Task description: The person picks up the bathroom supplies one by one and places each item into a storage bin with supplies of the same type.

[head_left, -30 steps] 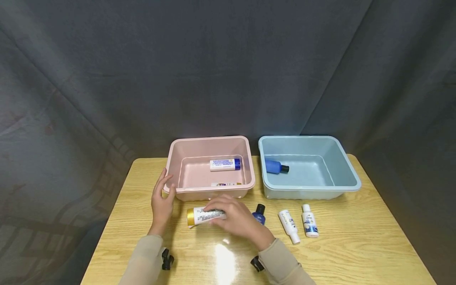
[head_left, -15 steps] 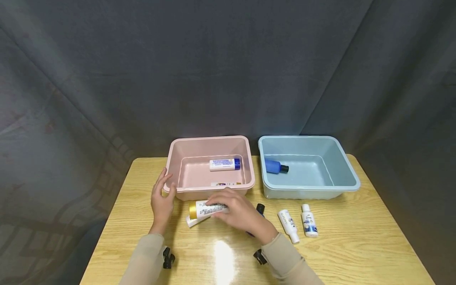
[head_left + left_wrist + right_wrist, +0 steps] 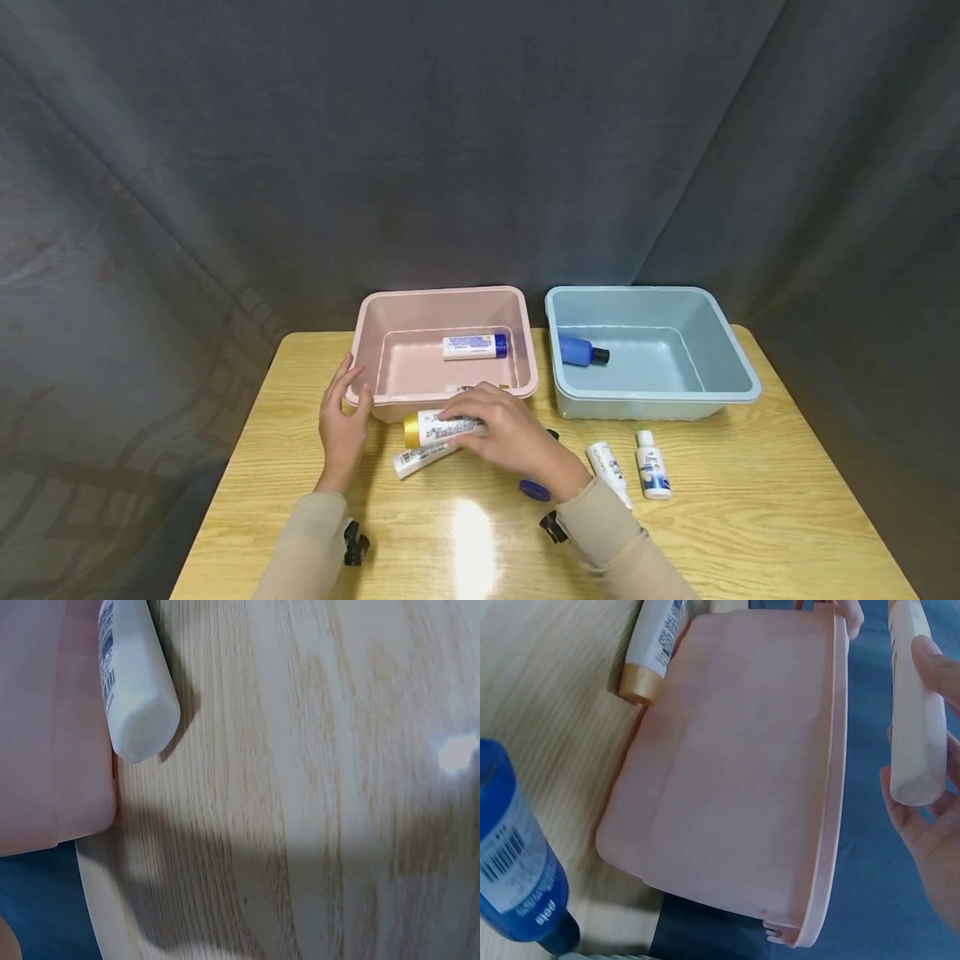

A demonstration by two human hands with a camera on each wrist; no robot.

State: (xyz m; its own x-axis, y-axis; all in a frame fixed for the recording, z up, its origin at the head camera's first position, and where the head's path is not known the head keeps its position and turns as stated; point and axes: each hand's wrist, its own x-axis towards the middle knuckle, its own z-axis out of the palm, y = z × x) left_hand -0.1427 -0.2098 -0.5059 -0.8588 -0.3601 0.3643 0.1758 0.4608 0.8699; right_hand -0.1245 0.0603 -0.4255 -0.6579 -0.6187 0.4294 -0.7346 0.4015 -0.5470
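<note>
Hanging behind everything, a dark grey curtain [image 3: 480,167] is crossed by a slanting fold toward one o'clock. In front of it a wood-grained table [image 3: 787,500] is seen, its surface lit by a patch of glare [image 3: 472,546] at six o'clock. Along the far edge a pale blue bin [image 3: 652,362] is placed at two o'clock from the right hand [image 3: 510,429], and a pink bin [image 3: 408,362] between ten and eleven. At nine o'clock, the pink bin's near-left corner is held between the spread thumb and fingers of the left hand [image 3: 343,427].

By the right hand a white gold-capped container [image 3: 450,427] is gripped, thumb and fingers parted only by its thickness. Its cap is pointed toward nine o'clock, and it is held just before the pink bin's near wall. At eight o'clock from the grip, a white tube [image 3: 422,459] is laid on the table. At five, a dark blue bottle [image 3: 535,489] is partly covered by the wrist; toward four, two white bottles [image 3: 653,471] are seen. Inside the pink bin a blue-capped tube [image 3: 468,347] is laid; inside the other, a blue bottle [image 3: 575,351].
</note>
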